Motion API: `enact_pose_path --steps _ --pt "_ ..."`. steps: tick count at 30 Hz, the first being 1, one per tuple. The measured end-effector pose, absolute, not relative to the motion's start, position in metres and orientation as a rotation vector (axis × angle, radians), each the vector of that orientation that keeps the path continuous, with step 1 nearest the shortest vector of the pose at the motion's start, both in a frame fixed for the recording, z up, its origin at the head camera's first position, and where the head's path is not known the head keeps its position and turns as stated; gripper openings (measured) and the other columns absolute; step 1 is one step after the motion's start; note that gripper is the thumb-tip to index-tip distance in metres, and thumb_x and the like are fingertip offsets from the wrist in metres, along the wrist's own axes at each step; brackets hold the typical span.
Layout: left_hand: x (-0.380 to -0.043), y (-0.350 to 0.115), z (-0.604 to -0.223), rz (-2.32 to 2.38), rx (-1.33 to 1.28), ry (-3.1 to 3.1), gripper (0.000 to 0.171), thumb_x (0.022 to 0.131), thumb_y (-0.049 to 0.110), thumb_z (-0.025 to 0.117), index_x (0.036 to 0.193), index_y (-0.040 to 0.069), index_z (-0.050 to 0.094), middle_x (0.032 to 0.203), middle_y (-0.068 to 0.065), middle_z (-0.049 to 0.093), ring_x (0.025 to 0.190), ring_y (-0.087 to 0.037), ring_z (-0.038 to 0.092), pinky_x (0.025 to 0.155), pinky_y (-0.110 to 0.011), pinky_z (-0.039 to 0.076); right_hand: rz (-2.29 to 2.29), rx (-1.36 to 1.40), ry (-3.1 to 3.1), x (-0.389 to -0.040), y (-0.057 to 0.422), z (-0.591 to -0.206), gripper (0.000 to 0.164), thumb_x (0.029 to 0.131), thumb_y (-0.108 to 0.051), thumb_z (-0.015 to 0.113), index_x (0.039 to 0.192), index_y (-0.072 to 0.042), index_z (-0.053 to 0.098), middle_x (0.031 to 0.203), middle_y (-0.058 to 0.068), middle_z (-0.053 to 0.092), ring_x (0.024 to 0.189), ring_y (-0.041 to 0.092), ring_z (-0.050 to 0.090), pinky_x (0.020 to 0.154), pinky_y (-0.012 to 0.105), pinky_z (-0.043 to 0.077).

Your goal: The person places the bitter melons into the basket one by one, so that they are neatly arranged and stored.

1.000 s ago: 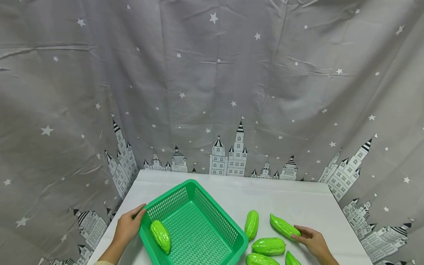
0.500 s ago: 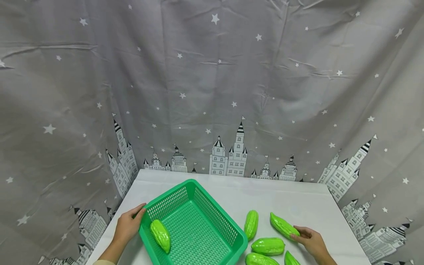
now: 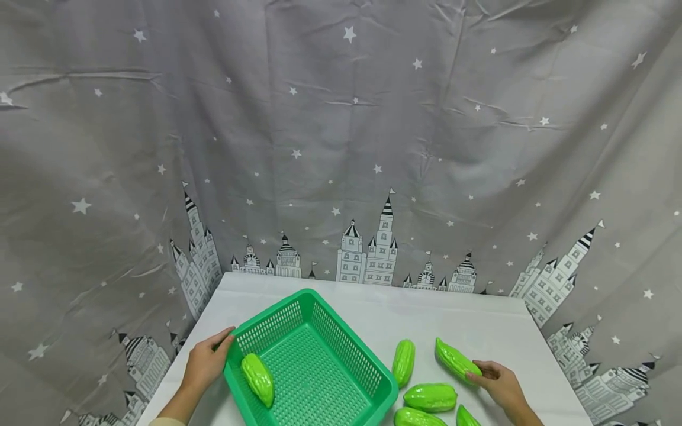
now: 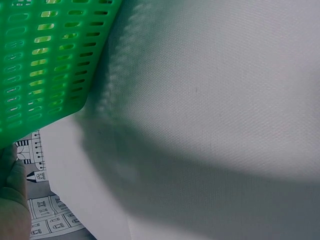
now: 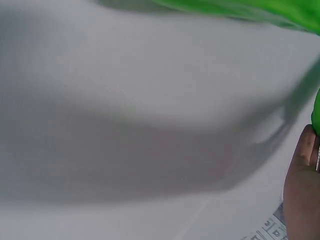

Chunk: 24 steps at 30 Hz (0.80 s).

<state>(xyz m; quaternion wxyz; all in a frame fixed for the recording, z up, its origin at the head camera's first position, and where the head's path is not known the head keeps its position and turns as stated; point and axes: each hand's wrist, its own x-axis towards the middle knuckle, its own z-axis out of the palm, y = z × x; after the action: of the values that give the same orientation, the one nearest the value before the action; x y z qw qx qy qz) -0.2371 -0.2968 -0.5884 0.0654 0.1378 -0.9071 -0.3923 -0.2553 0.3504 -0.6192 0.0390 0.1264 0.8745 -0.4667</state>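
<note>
In the head view, my left hand (image 3: 204,364) grips the rim of a green perforated plastic basket (image 3: 319,378) at its left corner. A bright green, ridged bitter melon (image 3: 258,378) lies inside along the left wall. At the right, my right hand (image 3: 501,386) pinches the near end of another bitter melon (image 3: 453,357), its tip angled away to the left. The left wrist view has the basket's slotted wall (image 4: 55,60) above the left hand (image 4: 14,200). Only a sliver of the held melon (image 5: 316,115) appears by the right hand (image 5: 304,195) in the right wrist view.
Between basket and right hand, several more bitter melons lie on the white table (image 3: 479,313): one upright in view (image 3: 404,362), one sideways (image 3: 430,397), and others (image 3: 418,418) cut by the lower frame edge. A grey curtain (image 3: 341,130) with stars and castles stands behind.
The far tip of the melon in my right hand has risen slightly in the head view. My left hand and the basket stay in place.
</note>
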Motion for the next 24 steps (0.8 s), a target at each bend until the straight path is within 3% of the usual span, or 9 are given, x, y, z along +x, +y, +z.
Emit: enact_pose_path --steps 9,19,24 --pt "-0.235 -0.297 -0.587 -1.198 0.384 -2.751 0.057 0.106 0.046 0.047 0.146 0.006 0.052 0.145 -0.023 0.049 0.136 -0.051 0.039 0.109 -0.066 0.031 -1.458 0.344 2.697 -0.267 0.35 -0.579 0.072 0.083 -0.045 0.082 0.131 0.005 0.062 0.125 0.022 0.066 0.115 0.037 0.061 0.092 0.048 0.055" --pt "-0.236 -0.299 -0.588 -1.202 0.384 -2.742 0.056 0.107 0.045 0.047 0.146 0.005 0.052 0.145 -0.023 0.049 0.136 -0.05 0.039 0.11 -0.065 0.03 -1.44 0.248 2.766 -0.288 0.342 -0.529 0.078 0.086 -0.052 0.078 0.136 0.004 0.057 0.13 0.023 0.062 0.119 0.04 0.057 0.096 0.056 0.049" --pt "-0.236 -0.298 -0.588 -1.211 0.385 -2.748 0.057 0.107 0.046 0.046 0.146 0.005 0.052 0.146 -0.024 0.048 0.137 -0.051 0.038 0.11 -0.066 0.03 -1.461 0.211 2.795 -0.296 0.34 -0.508 0.076 0.087 -0.051 0.077 0.136 0.003 0.058 0.13 0.022 0.062 0.119 0.037 0.057 0.098 0.055 0.049"
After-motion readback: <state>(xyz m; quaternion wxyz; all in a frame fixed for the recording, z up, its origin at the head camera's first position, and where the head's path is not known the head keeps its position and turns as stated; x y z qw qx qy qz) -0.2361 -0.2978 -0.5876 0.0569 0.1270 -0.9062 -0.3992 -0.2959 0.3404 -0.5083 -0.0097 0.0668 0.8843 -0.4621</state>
